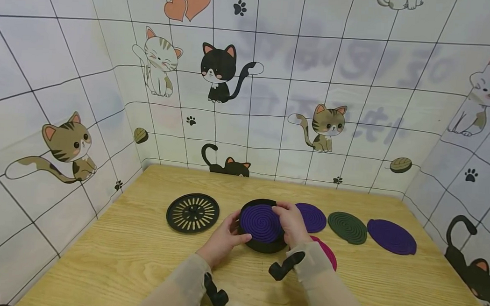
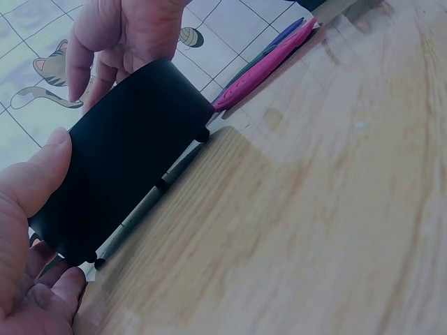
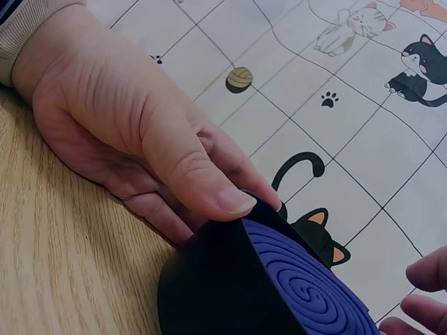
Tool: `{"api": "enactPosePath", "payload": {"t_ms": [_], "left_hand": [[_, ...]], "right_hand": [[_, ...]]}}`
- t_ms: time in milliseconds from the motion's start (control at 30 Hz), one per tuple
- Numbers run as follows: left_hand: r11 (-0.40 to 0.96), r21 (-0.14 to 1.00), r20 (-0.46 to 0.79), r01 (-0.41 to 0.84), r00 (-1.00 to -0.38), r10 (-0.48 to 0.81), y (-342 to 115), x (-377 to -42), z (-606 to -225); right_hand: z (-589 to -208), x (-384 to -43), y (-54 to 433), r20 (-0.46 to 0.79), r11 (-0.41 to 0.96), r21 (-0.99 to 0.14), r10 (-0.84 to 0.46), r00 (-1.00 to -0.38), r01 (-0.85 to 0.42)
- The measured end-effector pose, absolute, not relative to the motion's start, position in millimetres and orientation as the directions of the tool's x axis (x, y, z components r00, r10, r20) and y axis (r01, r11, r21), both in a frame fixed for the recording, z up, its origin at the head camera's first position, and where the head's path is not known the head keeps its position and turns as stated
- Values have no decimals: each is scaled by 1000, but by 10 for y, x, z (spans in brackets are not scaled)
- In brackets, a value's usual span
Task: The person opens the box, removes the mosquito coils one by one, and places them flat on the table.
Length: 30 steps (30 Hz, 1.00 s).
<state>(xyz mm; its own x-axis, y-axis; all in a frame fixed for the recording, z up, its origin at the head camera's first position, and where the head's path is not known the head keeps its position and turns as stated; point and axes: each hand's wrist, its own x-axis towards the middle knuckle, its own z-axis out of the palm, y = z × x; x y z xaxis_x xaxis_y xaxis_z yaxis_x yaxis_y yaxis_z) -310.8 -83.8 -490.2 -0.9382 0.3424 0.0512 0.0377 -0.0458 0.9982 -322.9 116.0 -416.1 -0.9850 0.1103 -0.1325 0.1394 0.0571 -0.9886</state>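
- Between the two hands, over the middle of the table [image 1: 137, 268], the black holder [image 1: 265, 248] is being held with the purple coil [image 1: 261, 223] lying inside its rim, spiral face up.
- Right of the left hand [image 1: 222, 239] and left of the right hand [image 1: 293, 224], the holder is filling the gap; both are touching it, so neither is clearly nearer.
- On the near left side, the left hand's thumb is lying against the wall while its other fingers are curling round toward the lower edge, gripping the holder between them.
- At the far right, the right hand's thumb is resting on the rim just beside the coil, its fingers wrapping the outer wall; whether the thumb is also pressing the coil, I cannot tell.
- Being round, holder and coil are showing no long axis; the relation that counts, I judge, is the coil's edge against the rim, both thumbs lying close to it.
- Below the wall, small feet [image 2: 202, 134] are jutting; whether they are bearing on the table is unclear.
- Well apart on the left, the slotted black disc [image 1: 192, 213] is lying flat; on the right, the green disc [image 1: 347, 227] and the pink disc [image 1: 326, 254] are lying among others.
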Motion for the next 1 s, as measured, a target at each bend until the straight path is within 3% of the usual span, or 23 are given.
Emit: {"api": "enactPosePath", "payload": {"t_ms": [367,733,1000], "left_hand": [[-48,998,51,37,-939,340,-840,-3126,-4929],[-41,998,51,40,-941,336,-829,-3102,-4887],[-44,998,56,44,-941,334,-823,-3087,-4865]], "right_hand": [[-4179,-3219,1150,-117,-49,-993,137,-984,111],[-4143,-3151,1150,-181,-227,-961,86,-980,158],[-4108,-3126,1159,-187,-246,-954,33,-982,173]]}}
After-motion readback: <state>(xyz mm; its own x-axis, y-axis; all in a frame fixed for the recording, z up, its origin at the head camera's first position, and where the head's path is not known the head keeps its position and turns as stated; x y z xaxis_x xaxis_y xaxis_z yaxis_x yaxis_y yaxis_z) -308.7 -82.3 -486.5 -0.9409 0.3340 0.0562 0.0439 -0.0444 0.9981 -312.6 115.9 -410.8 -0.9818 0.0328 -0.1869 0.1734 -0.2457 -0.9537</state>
